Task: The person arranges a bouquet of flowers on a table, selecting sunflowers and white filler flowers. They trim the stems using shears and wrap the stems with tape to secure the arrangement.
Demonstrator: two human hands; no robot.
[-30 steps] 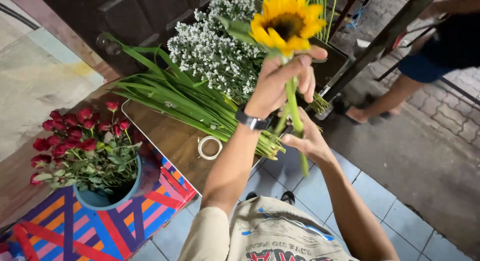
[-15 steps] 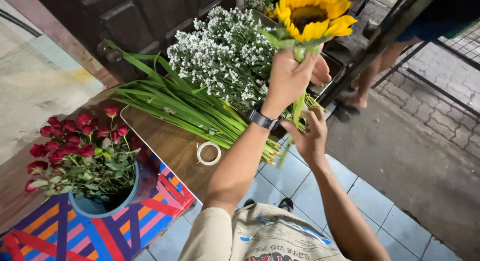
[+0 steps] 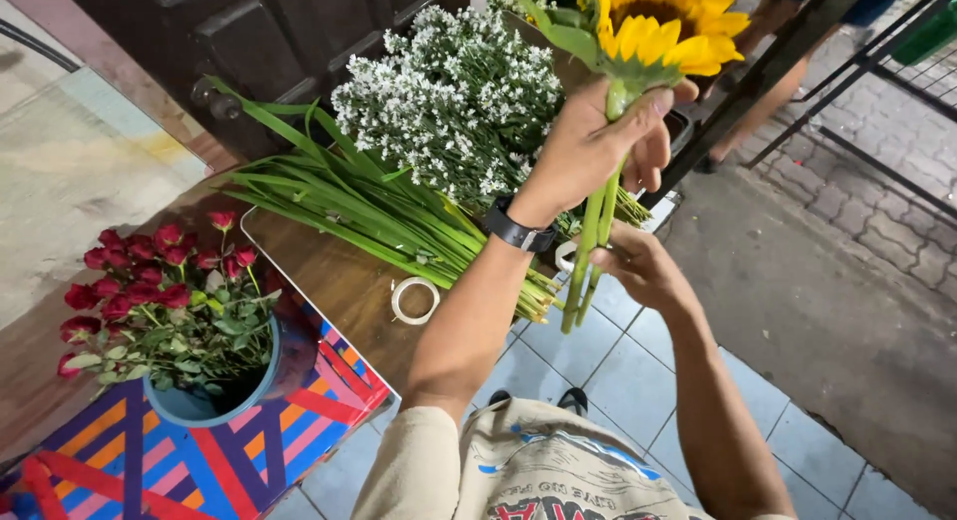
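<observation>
wooden table (image 3: 339, 281), hands (image 3: 588, 146) probably gripping sunflower (image 3: 663, 21).

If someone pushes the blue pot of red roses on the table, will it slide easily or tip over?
The pot probably slides rather than tips: it looks wide and low. The roses spread above its rim, so a push up high might rock it. It stands near the table edge, so pushing outward seems risky.

Yellow petals on the sunflower (image 3: 666, 26), pale green stems below. Left of it, white tiny blossoms on the filler flowers (image 3: 454, 101) and long green leaves (image 3: 369, 206). Farther left, red roses (image 3: 150, 281) in a blue pot (image 3: 264, 380). Beneath the pot, striped cloth (image 3: 199, 460): red, blue, orange, pink. Brown wooden counter (image 3: 329, 276); white tape roll (image 3: 415, 301).
</observation>
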